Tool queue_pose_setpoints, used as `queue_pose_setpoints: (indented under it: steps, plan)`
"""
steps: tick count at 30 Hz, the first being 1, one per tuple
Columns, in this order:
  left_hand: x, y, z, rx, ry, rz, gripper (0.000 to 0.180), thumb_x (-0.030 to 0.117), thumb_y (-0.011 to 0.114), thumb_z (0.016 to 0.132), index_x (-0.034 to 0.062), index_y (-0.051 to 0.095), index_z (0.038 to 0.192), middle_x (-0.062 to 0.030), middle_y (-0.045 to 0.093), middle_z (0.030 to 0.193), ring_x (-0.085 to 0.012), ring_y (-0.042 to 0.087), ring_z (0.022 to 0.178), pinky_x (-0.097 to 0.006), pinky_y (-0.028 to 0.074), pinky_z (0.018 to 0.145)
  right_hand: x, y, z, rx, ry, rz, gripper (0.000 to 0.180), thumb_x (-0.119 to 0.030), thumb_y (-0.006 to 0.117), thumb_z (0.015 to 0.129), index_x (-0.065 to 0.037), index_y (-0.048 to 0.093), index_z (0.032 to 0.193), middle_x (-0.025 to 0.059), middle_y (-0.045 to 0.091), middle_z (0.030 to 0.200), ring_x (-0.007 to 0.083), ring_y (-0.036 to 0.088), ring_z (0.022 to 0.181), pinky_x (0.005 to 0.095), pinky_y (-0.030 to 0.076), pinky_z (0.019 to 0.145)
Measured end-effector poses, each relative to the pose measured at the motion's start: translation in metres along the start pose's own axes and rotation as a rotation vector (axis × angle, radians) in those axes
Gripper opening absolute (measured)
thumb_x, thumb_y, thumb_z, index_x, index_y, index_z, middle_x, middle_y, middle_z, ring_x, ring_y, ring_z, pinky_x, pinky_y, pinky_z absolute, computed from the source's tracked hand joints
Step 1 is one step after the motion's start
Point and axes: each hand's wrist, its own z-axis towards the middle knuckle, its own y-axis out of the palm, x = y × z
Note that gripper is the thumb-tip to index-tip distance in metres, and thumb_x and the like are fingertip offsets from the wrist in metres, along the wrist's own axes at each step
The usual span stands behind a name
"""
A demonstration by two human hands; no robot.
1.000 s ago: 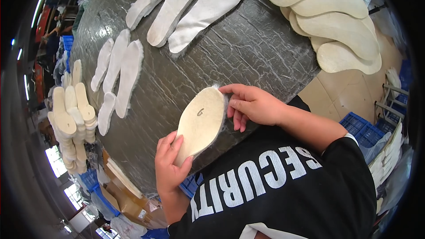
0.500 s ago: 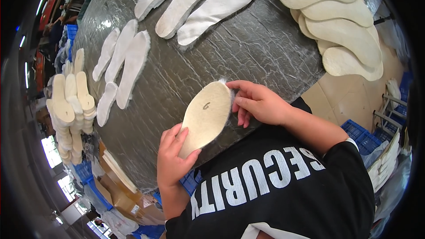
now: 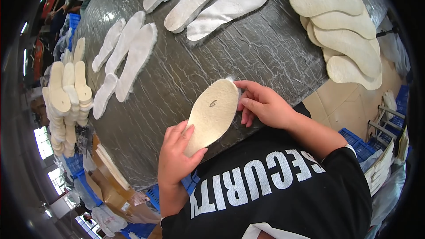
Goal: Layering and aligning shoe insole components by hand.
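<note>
My left hand (image 3: 176,150) grips the narrow lower end of a cream insole (image 3: 212,114), fingers on one edge and thumb on the other. The insole is tilted, its wide end up and to the right, with a small dark handwritten mark on its smooth face and white fleece showing along the rim. At that wide end my right hand (image 3: 264,105) reaches in; its index fingertip touches the fleecy edge. The thumb and other fingers are loosely bent, apart from the insole, and hold nothing visible. Beneath both hands lies a dark table covered in wrinkled clear film (image 3: 177,75).
White fleece insoles (image 3: 137,62) lie at the table's left, with larger ones (image 3: 230,9) at the far middle. A fanned pile of cream insoles (image 3: 345,35) covers the far right corner. Stacked insoles (image 3: 59,88) stand beyond the left edge; blue crates (image 3: 358,144) are at right.
Both hands and the insole have shifted slightly right in the picture, as the whole view has moved a little. The left grip and the right index finger's contact look the same.
</note>
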Motion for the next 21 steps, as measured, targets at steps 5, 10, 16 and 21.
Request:
queue_pose_setpoints:
  steps: [5, 10, 16, 21]
  plan:
    - [0.0, 0.005, 0.002, -0.015, 0.026, 0.079, 0.064, 0.017, 0.087, 0.059, -0.0057, 0.065, 0.114, -0.0197, 0.06, 0.125, -0.0376, 0.057, 0.109, -0.043, 0.05, 0.091, 0.002, 0.0, -0.003, 0.033, -0.006, 0.004, 0.049, -0.002, 0.041, 0.101, -0.001, 0.03, 0.149, 0.0117, 0.058, 0.097, 0.0171, 0.065, 0.074, 0.0295, 0.057, 0.064]
    - [0.0, 0.009, 0.0, 0.022, 0.037, 0.09, 0.065, 0.019, 0.087, 0.059, -0.0051, 0.064, 0.115, -0.0195, 0.059, 0.125, -0.0376, 0.056, 0.11, -0.044, 0.05, 0.091, -0.015, 0.003, -0.015, 0.233, -0.102, -0.271, 0.057, -0.002, 0.056, 0.093, -0.001, 0.035, 0.145, 0.0136, 0.06, 0.095, 0.0179, 0.066, 0.07, 0.0301, 0.054, 0.06]
    - [0.012, 0.014, 0.013, 0.085, 0.062, 0.074, 0.068, 0.016, 0.089, 0.056, -0.0045, 0.064, 0.116, -0.0184, 0.059, 0.126, -0.0386, 0.056, 0.111, -0.044, 0.049, 0.092, -0.028, 0.023, 0.004, -0.004, -0.742, -1.311, 0.097, -0.029, 0.087, 0.059, -0.016, 0.044, 0.145, 0.0154, 0.048, 0.137, 0.0333, 0.044, 0.132, 0.0528, 0.033, 0.11]
    - [0.013, 0.005, 0.006, 0.145, 0.034, -0.043, 0.07, 0.016, 0.089, 0.057, -0.0024, 0.063, 0.119, -0.0165, 0.058, 0.124, -0.0352, 0.057, 0.112, -0.043, 0.05, 0.093, -0.022, 0.041, 0.02, -0.197, -0.702, -1.48, 0.106, -0.033, 0.088, 0.056, -0.022, 0.039, 0.149, 0.0127, 0.05, 0.135, 0.0296, 0.045, 0.132, 0.0629, 0.026, 0.111]
